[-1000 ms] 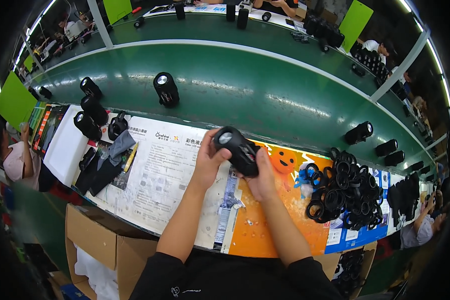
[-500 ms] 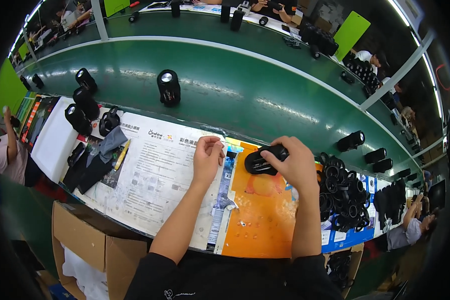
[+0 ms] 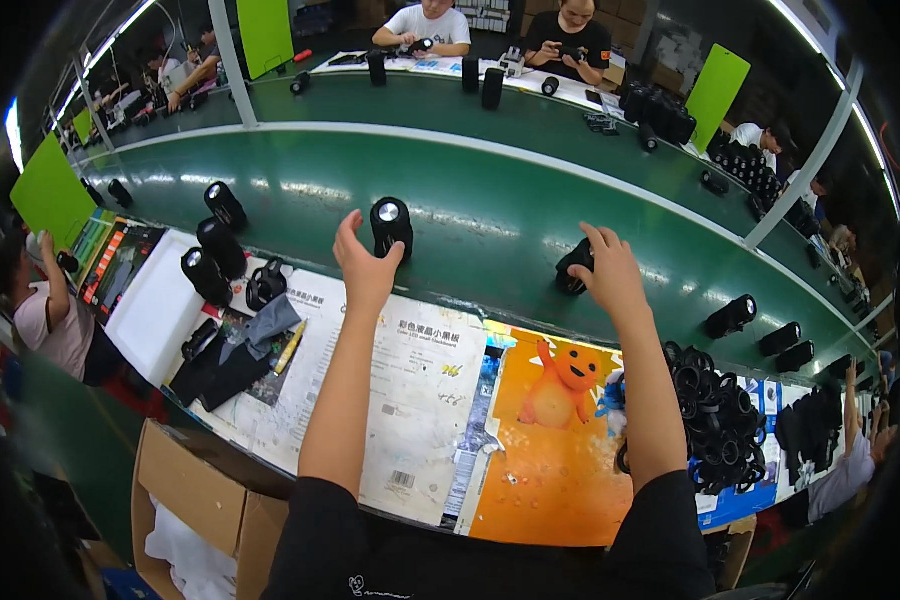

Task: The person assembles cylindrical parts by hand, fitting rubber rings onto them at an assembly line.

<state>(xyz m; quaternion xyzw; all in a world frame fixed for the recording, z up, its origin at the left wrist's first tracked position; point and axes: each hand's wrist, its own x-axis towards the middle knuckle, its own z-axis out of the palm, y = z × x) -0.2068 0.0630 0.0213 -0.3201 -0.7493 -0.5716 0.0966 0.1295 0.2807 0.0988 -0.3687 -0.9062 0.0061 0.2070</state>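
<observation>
My left hand (image 3: 366, 268) reaches to the green belt, its fingers spread beside a standing black cylindrical speaker (image 3: 391, 222) with a silver round end. The thumb is at the speaker's lower side, and the fingers are apart from it on the left. Farther right, my right hand (image 3: 615, 270) has its thumb and fingers around another black cylindrical speaker (image 3: 571, 275) at the belt's near edge. The hand covers part of that speaker. Below lies an orange mat (image 3: 560, 475) with a cartoon figure, next to a white printed sheet (image 3: 410, 400).
Black rings (image 3: 715, 420) are heaped at the right. More speakers (image 3: 205, 275) stand at the left beside dark cloths (image 3: 240, 370) and a yellow pen (image 3: 290, 347). An open cardboard box (image 3: 190, 480) is at lower left. Co-workers (image 3: 425, 30) sit beyond the belt.
My right hand has carried the speaker from the orange mat forward to the belt. My left hand has moved forward and opened beside the standing speaker. The view has tilted up.
</observation>
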